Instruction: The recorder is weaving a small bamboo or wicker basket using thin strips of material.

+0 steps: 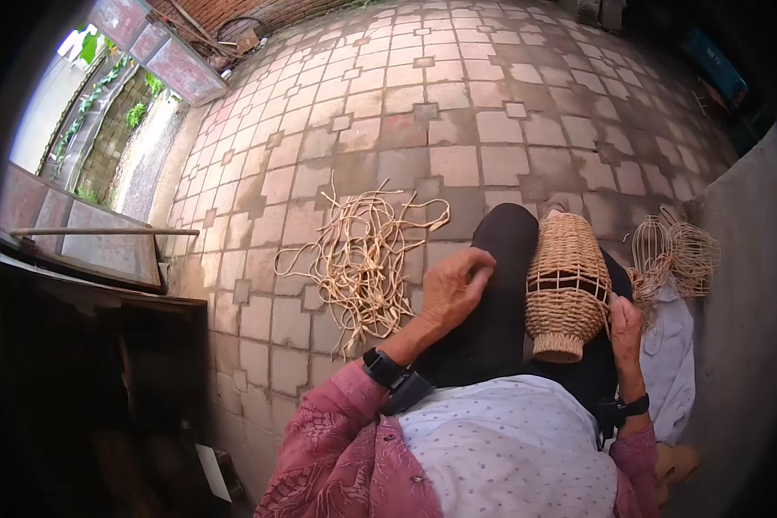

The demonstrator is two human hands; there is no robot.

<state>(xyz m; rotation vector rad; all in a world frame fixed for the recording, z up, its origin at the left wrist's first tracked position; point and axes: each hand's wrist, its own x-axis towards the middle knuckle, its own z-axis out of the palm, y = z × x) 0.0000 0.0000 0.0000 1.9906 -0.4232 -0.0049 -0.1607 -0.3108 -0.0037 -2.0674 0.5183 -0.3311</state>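
A woven straw basket (566,250), narrow and vase-shaped, lies on my dark-trousered lap with its round base toward me. A band of bare upright strands crosses its middle, between two tightly woven parts. At its right side my right hand (626,321) is closed, pinching a straw strand (608,321) against the weave. My left hand (457,283) hovers by my left knee, apart from the basket, its fingers curled in with nothing seen in them. Left of it, a loose tangle of straw cords (363,259) lies on the paving.
Wire-like open frames (675,250) and a pale cloth (669,354) lie to my right, beside a grey concrete wall (742,319). A dark table-like surface (104,319) stands at the left, with a thin stick (104,231) nearby. Paving tiles (388,121) stretch ahead to a brick wall.
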